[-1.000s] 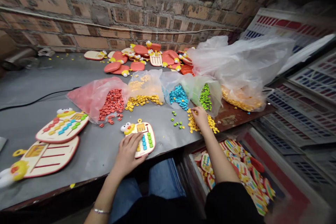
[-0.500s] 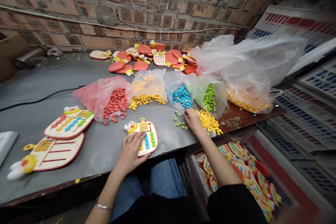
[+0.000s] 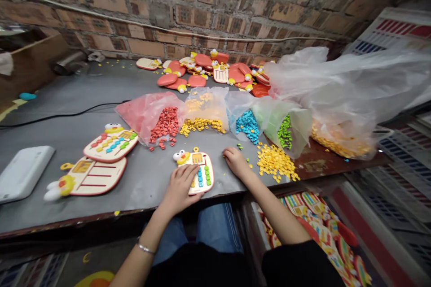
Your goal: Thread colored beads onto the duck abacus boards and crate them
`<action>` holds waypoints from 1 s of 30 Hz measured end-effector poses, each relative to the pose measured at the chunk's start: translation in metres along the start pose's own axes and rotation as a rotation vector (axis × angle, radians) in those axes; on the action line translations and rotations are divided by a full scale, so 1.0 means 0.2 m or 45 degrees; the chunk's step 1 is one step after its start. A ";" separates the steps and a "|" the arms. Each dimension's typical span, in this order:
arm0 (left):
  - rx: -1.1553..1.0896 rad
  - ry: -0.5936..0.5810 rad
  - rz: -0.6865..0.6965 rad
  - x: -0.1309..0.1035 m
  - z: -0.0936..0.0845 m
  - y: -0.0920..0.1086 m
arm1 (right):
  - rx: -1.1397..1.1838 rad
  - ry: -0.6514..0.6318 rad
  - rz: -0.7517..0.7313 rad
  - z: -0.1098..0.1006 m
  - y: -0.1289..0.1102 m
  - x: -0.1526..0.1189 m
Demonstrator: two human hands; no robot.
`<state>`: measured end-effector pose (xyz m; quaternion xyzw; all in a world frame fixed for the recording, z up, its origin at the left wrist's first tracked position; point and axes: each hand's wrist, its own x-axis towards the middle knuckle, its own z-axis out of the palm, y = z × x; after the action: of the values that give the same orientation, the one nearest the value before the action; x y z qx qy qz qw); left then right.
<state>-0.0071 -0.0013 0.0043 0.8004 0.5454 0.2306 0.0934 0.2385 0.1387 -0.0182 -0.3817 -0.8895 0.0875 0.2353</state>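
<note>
Under my left hand (image 3: 180,188) lies a cream toy board (image 3: 204,160) with a yellow duck head and rows of blue and green beads; my fingers rest on its left part and hide some of it. My right hand (image 3: 235,161) is over the grey table (image 3: 148,170), to the right of the board, fingertips pinched on something small I cannot make out. A heap of yellow pieces (image 3: 276,161) lies right of that hand, with a few green pieces (image 3: 239,146) behind it.
Open bags of red (image 3: 164,123), yellow (image 3: 204,124), blue (image 3: 248,126) and green beads (image 3: 284,132) stand behind. Two boards (image 3: 101,179) overlap at left beside a white device (image 3: 25,172). Red-backed boards (image 3: 197,81) pile near the wall. A crate of boards (image 3: 252,219) sits lower right.
My right hand has moved left, away from the yellow heap and closer to the board. My left hand stays on the board. The camera view has shifted to the left.
</note>
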 end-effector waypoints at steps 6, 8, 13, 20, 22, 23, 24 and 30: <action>-0.020 0.000 -0.009 0.00 0.00 0.00 | 0.032 -0.028 -0.047 -0.05 0.01 -0.08; -0.021 -0.004 -0.008 0.00 0.00 0.00 | 0.001 -0.012 -0.050 -0.07 0.00 -0.10; -0.024 -0.018 -0.013 0.00 0.00 0.00 | -0.094 0.000 0.019 -0.11 -0.03 -0.13; -0.009 -0.018 -0.012 0.00 0.00 -0.01 | -0.054 0.006 0.045 -0.10 -0.03 -0.15; -0.006 -0.021 -0.015 0.00 0.00 -0.01 | 0.001 0.005 0.036 -0.10 -0.02 -0.16; -0.005 -0.021 -0.013 0.00 0.00 -0.01 | 0.028 0.006 0.035 -0.11 -0.02 -0.17; -0.004 -0.020 -0.011 0.00 0.00 -0.01 | 0.051 0.011 0.039 -0.11 -0.02 -0.18; -0.004 -0.019 -0.005 0.00 0.01 -0.01 | 0.127 0.016 0.005 -0.16 0.01 -0.17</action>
<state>-0.0081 -0.0002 0.0024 0.8009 0.5458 0.2254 0.0990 0.2756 0.1141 -0.0021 -0.3719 -0.8817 0.1298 0.2596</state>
